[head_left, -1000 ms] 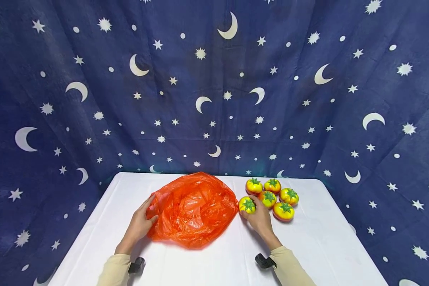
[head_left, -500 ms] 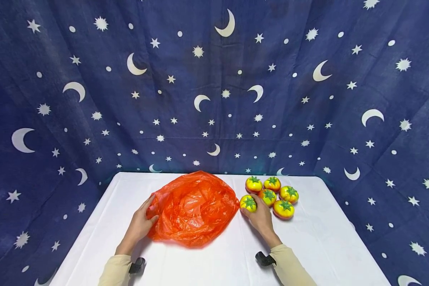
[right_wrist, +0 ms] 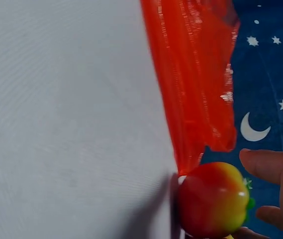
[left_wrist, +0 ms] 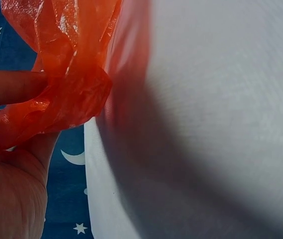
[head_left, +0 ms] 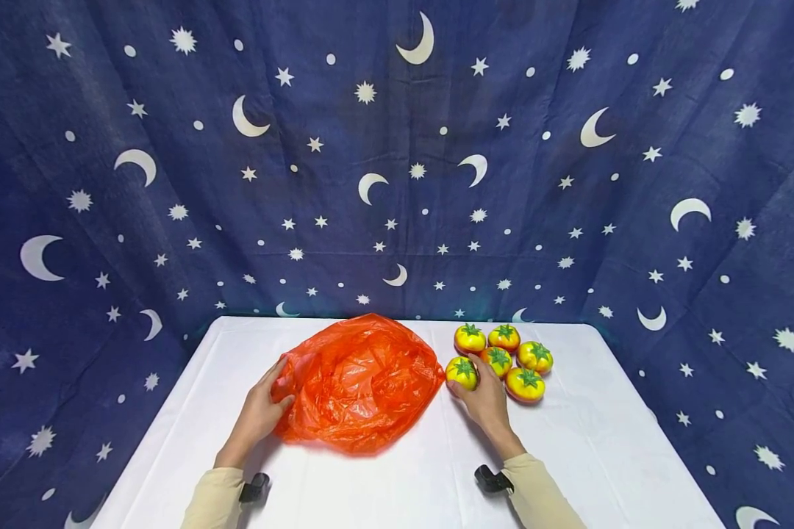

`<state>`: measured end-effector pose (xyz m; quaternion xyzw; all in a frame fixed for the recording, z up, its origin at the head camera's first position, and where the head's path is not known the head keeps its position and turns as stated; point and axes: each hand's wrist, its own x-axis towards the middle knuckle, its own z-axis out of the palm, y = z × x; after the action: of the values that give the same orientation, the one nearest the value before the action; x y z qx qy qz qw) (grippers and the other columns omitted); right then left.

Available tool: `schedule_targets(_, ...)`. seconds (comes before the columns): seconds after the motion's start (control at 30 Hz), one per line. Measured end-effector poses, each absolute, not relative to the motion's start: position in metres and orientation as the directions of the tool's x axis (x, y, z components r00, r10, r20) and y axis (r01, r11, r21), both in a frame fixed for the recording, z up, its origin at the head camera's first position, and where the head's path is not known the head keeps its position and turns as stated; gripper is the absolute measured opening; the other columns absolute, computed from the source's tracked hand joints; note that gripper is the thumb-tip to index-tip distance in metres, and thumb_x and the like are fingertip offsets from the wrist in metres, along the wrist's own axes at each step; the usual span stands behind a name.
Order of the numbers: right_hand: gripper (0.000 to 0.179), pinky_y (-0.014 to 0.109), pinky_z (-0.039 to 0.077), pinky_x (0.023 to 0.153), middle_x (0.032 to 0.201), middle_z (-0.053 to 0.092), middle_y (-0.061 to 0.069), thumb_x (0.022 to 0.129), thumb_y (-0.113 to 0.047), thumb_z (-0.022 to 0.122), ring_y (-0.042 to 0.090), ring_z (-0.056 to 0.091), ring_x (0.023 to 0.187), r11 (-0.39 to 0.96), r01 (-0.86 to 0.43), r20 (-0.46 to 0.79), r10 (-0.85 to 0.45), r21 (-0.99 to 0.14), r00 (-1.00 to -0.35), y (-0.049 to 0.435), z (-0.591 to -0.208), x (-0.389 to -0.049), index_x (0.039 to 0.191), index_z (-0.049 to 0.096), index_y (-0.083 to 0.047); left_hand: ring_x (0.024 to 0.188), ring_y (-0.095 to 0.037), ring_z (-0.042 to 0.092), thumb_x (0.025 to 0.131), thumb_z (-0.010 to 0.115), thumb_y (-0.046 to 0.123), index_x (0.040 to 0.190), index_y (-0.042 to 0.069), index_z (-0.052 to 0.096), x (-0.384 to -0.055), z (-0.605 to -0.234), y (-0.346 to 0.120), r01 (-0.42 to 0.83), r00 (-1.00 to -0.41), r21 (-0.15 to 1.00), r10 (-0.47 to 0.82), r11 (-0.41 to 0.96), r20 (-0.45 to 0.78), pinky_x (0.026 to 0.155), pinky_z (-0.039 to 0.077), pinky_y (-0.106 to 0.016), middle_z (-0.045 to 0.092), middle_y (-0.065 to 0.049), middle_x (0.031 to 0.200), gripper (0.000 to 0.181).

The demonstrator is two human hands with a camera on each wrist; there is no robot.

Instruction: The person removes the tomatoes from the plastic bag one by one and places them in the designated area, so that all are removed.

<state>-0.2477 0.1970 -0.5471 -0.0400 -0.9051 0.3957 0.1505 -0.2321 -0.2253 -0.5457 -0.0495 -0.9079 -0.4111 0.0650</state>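
A red-orange plastic bag (head_left: 364, 389) lies spread on the white table. My left hand (head_left: 261, 411) holds its left edge; in the left wrist view, bunched plastic (left_wrist: 76, 99) sits between thumb and fingers. My right hand (head_left: 483, 400) is at a yellow and red toy tomato (head_left: 462, 372) with a green leafy top, beside the bag's right tip. In the right wrist view, the thumb (right_wrist: 263, 162) stands apart from this tomato (right_wrist: 213, 199), while a fingertip lies close to its lower side. Several similar tomatoes (head_left: 526, 384) sit grouped to the right.
The white-covered table (head_left: 609, 441) ends at a dark blue curtain (head_left: 397, 147) printed with moons and stars, which rises behind and at both sides. A black wrist camera mount (head_left: 254, 487) is strapped to each forearm.
The tomato by my right hand and the bag's right tip have shifted slightly to the right. My left hand has stayed on the bag. The head view has tilted a little.
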Motion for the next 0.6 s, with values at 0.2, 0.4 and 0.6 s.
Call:
schedule_targets(0.2,0.064,0.054,0.042,0.108,0.136,0.056,0.021,0.077,-0.017,0.082,0.04,0.054,0.126,0.673,-0.093,0.286,0.182,-0.734,-0.941,0.2,-0.535,-0.244,0.135,0.056,-0.008,0.146,-0.045,0.028,0.084,0.069,-0.003,0.155,0.009,0.03,-0.233,-0.545,-0.226,0.148,-0.986,0.74,0.036,0.656,0.165,0.117,0.027,-0.059,0.029,-0.021,0.159,0.081)
schedule_targets(0.4,0.063,0.056,0.039,0.11,0.138,0.055,0.02,0.081,-0.022,0.078,0.04,0.051,0.128,0.658,-0.088,0.272,0.183,-0.748,-0.945,0.207,-0.524,-0.24,0.138,0.053,-0.008,0.143,-0.047,0.033,0.086,0.071,0.004,0.155,0.014,0.031,-0.232,-0.546,-0.226,0.177,-0.978,0.744,0.029,0.644,0.208,0.115,0.029,-0.063,0.033,-0.022,0.157,0.081)
schedule_targets(0.6,0.062,0.056,0.037,0.113,0.139,0.053,0.02,0.082,-0.025,0.078,0.04,0.049,0.131,0.636,-0.097,0.274,0.186,-0.765,-0.944,0.212,-0.517,-0.238,0.137,0.054,-0.008,0.139,-0.047,0.04,0.094,0.065,0.024,0.159,0.032,0.011,-0.233,-0.541,-0.227,0.097,-0.989,0.781,-0.029,0.617,0.146,0.113,0.031,-0.063,0.033,-0.02,0.158,0.085)
